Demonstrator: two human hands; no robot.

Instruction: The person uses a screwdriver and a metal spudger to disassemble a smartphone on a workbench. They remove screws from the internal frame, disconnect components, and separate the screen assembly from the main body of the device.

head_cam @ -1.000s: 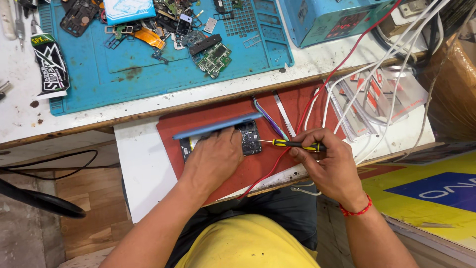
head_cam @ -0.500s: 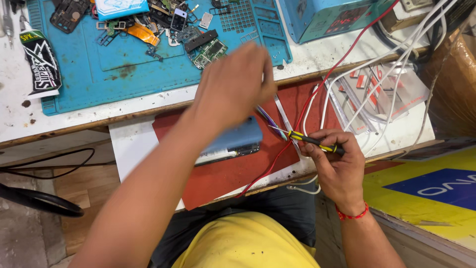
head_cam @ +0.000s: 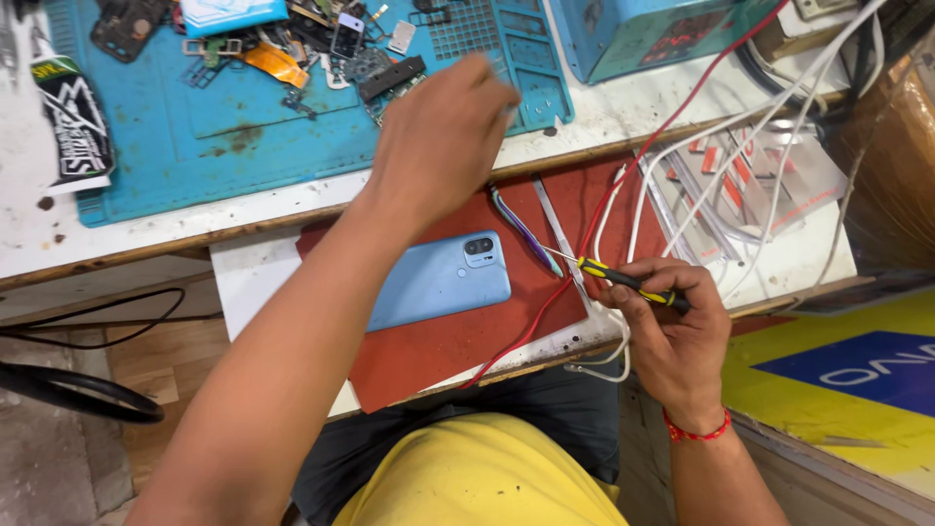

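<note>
The right hand (head_cam: 672,326) is closed around a slim, rigid, light screwdriver (head_cam: 623,283), gripped at its striped handle; whether the left hand (head_cam: 443,136), raised over the blue mat (head_cam: 234,136), holds anything cannot be told.

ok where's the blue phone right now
In the head view the blue phone lies camera side up on the red mat, centre-left, just left of the screwdriver in the right hand.

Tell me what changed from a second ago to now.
The left hand let go of the phone and rose toward the blue mat. The phone now lies uncovered, back up, on the red mat. The right hand still holds the screwdriver.
</note>
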